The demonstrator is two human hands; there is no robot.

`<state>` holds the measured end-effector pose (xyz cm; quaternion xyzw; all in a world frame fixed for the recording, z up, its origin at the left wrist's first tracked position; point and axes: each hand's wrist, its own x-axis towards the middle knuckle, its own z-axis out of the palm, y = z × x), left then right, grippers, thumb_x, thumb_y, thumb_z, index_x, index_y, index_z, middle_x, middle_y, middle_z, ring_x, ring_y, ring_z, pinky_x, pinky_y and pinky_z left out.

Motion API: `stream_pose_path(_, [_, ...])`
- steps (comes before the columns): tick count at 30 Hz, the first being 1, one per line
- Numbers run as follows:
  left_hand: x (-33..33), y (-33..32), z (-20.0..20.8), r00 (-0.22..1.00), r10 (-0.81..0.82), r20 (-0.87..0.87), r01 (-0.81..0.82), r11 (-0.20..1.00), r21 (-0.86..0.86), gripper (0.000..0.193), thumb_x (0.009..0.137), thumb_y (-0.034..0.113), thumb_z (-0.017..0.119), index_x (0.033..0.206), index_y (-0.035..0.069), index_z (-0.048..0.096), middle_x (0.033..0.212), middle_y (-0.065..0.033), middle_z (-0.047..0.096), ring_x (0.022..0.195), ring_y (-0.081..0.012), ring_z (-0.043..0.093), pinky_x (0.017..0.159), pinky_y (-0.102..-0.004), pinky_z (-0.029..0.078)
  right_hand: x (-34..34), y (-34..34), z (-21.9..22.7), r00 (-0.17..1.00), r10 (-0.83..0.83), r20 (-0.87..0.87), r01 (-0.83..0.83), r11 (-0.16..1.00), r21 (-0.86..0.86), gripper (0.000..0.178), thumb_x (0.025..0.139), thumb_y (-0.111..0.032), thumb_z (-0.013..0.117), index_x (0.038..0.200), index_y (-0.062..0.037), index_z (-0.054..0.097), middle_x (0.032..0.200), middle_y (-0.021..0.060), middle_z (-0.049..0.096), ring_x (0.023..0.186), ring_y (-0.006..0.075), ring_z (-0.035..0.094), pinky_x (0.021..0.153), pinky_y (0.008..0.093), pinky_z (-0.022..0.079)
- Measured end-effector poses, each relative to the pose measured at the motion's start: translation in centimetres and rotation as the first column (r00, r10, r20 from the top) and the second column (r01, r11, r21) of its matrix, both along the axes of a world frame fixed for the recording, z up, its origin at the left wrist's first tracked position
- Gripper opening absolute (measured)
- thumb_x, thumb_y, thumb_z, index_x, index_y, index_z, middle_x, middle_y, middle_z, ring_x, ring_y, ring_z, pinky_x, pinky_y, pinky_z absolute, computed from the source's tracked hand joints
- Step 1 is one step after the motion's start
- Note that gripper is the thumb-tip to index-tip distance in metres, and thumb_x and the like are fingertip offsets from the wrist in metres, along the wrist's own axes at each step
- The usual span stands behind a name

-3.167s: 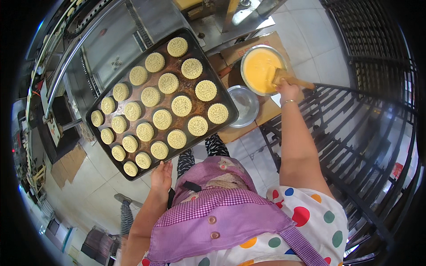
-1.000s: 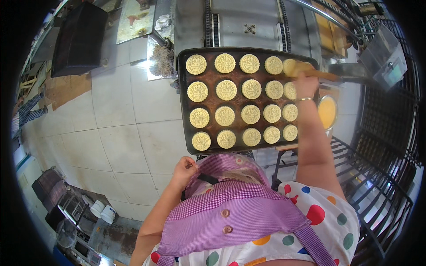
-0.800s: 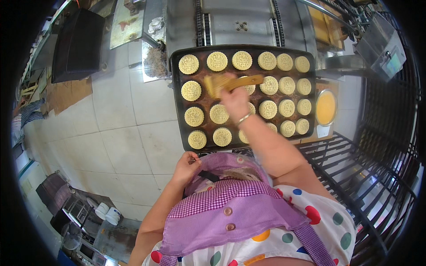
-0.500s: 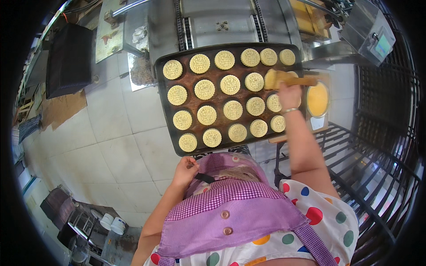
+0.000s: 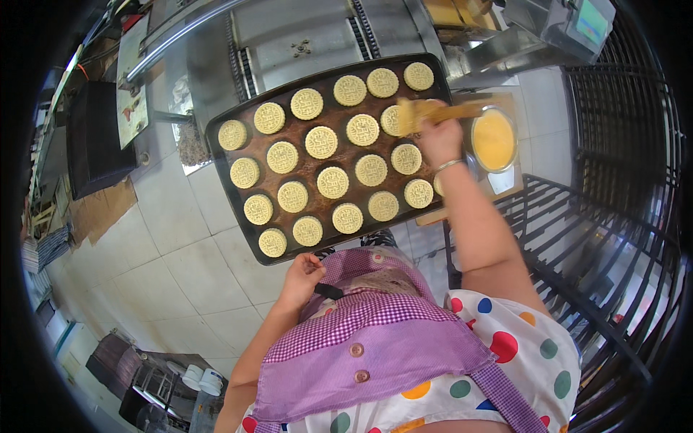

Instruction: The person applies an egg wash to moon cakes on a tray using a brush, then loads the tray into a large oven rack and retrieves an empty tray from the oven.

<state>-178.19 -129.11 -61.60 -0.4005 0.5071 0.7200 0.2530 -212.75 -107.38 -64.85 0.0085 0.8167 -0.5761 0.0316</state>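
Right hand grips brush, upper right of centre frame, at tray's right side | Left hand curled by apron, contents can't be told | Risk: heavy stroke could smear or shove patterned cakes

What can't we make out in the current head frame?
- Brush: motion blur in the head view; can't tell if its bristles touch a cake.
- Some cakes at the right end of the tray: covered in the head view by the brush, right hand and right forearm.
- Left hand: curled fingers hide its palm in the head view.
- Screen: too small and blurred in the head view.
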Motion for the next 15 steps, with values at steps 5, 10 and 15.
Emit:
stream_pose_path(5, [-0.1,2.9,-1.0,0.999,-0.033,0.025,0.031,0.998,0.058,0.025,0.079,-0.004,0.061,0.098,0.001,0.047,0.086,-0.0042,0.054,0.077,-0.0110,0.053,0.068,-0.0231,0.046,-3.9,7.0,1.5,0.985,-0.154,0.074,0.112,0.910,0.399,0.038,0.080,-0.008,0.059,0.117,-0.0028,0.053,0.098,0.0118,0.066,0.090,0.0210,0.064,0.079,0.0317,0.049])
stream_pose_path(10, [-2.8,6.3,-0.4,0.998,-0.064,0.000,0.064,0.998,0.028,0.023,0.079,-0.006,0.059,0.097,0.001,0.047,0.084,-0.0052,0.055,0.073,-0.0121,0.055,0.066,-0.0226,0.046,-0.9,3.2,1.9,0.982,0.082,0.169,-0.099,0.990,0.097,0.041,0.079,-0.014,0.061,0.119,-0.0085,0.053,0.101,0.0178,0.064,0.097,0.0288,0.061,0.086,0.0324,0.046])
stream_pose_path(15, [-4.5,9.2,-0.4,1.000,0.001,0.004,-0.001,0.999,0.054,0.025,0.078,-0.005,0.061,0.098,0.001,0.047,0.084,-0.0051,0.055,0.073,-0.0114,0.054,0.064,-0.0220,0.045,-3.3,10.4,3.6,0.936,-0.171,0.308,0.213,0.971,-0.108,0.038,0.081,-0.007,0.058,0.119,-0.0086,0.054,0.100,0.0110,0.065,0.081,0.0187,0.064,0.062,0.0283,0.052])
